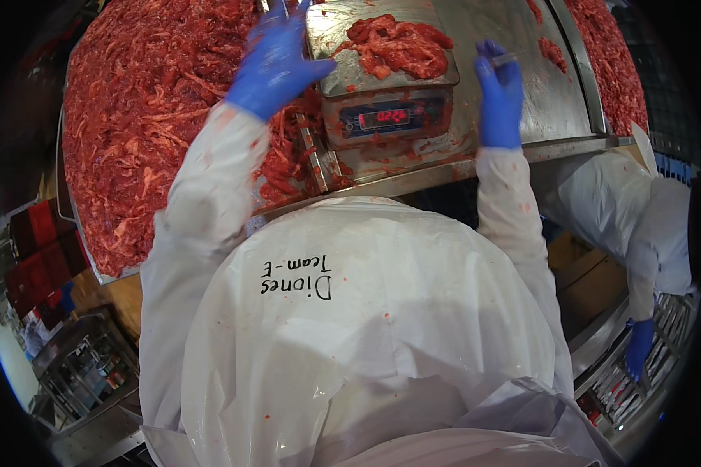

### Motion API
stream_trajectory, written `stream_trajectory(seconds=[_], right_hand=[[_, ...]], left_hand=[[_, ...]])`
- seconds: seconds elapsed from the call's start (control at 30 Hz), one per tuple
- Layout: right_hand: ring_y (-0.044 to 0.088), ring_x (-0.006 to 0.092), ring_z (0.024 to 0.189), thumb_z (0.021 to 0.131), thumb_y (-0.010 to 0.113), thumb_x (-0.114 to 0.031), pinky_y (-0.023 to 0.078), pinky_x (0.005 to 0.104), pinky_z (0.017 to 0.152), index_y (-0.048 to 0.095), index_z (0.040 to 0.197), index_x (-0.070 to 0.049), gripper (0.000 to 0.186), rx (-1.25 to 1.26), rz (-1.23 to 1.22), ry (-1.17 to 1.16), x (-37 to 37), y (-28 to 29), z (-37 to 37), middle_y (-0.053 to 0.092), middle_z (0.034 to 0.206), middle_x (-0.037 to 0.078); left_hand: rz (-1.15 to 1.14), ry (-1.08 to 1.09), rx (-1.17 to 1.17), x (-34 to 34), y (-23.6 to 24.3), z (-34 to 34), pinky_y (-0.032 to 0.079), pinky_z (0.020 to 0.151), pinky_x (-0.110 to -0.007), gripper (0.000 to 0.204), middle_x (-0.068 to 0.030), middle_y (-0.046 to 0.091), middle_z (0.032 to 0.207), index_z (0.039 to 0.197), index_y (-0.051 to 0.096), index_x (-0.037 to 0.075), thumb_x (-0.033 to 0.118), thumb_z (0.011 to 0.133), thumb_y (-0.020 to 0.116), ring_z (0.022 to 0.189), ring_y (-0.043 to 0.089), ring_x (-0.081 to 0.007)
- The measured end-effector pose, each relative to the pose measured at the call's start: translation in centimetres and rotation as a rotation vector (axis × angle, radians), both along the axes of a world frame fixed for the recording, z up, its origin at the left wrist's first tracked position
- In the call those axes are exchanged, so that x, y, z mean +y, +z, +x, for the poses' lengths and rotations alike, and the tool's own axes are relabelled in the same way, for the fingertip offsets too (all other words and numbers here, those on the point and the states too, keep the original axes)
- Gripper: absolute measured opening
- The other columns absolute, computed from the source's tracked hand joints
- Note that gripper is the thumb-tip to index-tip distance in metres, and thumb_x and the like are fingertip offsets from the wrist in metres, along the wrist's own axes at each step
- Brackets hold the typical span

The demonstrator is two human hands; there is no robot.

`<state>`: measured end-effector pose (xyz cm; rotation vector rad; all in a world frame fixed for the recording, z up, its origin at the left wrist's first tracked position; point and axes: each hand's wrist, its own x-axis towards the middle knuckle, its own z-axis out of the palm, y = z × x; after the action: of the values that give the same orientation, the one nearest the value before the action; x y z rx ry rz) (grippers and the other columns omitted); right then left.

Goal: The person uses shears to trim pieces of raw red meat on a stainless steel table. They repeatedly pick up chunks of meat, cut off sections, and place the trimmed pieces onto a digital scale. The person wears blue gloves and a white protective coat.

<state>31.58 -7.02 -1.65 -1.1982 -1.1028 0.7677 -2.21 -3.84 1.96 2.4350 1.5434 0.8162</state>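
Observation:
My left hand (pixel 271 74), in a blue glove, is over the right edge of a big heap of red shredded raw meat (pixel 152 124). Its fingers are spread, with nothing seen in them. Right of it, a portion of raw meat (pixel 397 47) lies on the steel pan (pixel 336 80) of a weighing scale with a lit red display (pixel 385 118). My right hand (pixel 501 105), also blue-gloved, is just right of the scale above the steel table (pixel 537 109). Its fingers are curled around a small, thin, pale object (pixel 505 58) whose kind I cannot make out.
A metal divider (pixel 317 156) separates the heap from the scale. More meat (pixel 611 62) lies beyond a raised rim at the far right, and scraps (pixel 553 54) stick to the table. At right, a person in white (pixel 615 202) reaches a gloved hand (pixel 639 348) toward a rack.

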Motion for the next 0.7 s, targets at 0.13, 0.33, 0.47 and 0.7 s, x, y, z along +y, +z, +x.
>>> stream_trajectory(seconds=[0.13, 0.33, 0.47, 0.7], right_hand=[[0.066, 0.0306, 0.114, 0.094, 0.076, -0.031, 0.055, 0.0407, 0.094, 0.050, 0.143, 0.001, 0.064, -0.137, -0.301, 0.393, 4.1, 1.5, -8.5, 0.064, 0.129, 0.020], [0.058, 0.0232, 0.129, 0.085, 0.086, -0.024, 0.052, 0.0379, 0.103, 0.044, 0.154, -0.007, 0.083, -0.301, 0.109, 0.801, -2.0, 4.7, -13.0, 0.060, 0.139, 0.014], [0.064, 0.0268, 0.127, 0.085, 0.085, -0.031, 0.054, 0.0392, 0.100, 0.047, 0.151, -0.004, 0.080, -0.735, 0.016, 0.804, -0.6, 2.8, -14.9, 0.066, 0.135, 0.019], [0.061, 0.0265, 0.125, 0.096, 0.075, -0.040, 0.048, 0.0389, 0.107, 0.054, 0.140, 0.005, 0.066, -0.274, -0.363, 0.107, 6.4, -0.8, 0.6, 0.065, 0.132, 0.018]], left_hand=[[-0.253, -0.270, -0.102, 0.7, -2.6, 7.1, 0.047, 0.110, -0.041, 0.083, -0.0245, 0.056, 0.147, 0.159, 0.038, 0.005, 0.012, 0.085, 0.074, 0.135, 0.055, -0.0338], [-0.405, 0.015, -0.939, -0.5, -3.1, -1.3, 0.053, 0.102, -0.036, 0.072, -0.0179, 0.063, 0.139, 0.158, 0.040, 0.005, -0.001, 0.090, 0.064, 0.123, 0.064, -0.0273], [-0.588, 0.052, -0.633, -3.0, -4.8, -5.5, 0.048, 0.110, -0.037, 0.065, -0.0161, 0.056, 0.148, 0.155, 0.045, 0.002, -0.003, 0.091, 0.059, 0.135, 0.057, -0.0267], [-0.528, 0.146, 0.209, -9.5, -6.3, -5.0, 0.052, 0.102, -0.044, 0.055, -0.0198, 0.066, 0.123, 0.136, 0.061, 0.004, 0.003, 0.082, 0.072, 0.119, 0.065, -0.0360]])
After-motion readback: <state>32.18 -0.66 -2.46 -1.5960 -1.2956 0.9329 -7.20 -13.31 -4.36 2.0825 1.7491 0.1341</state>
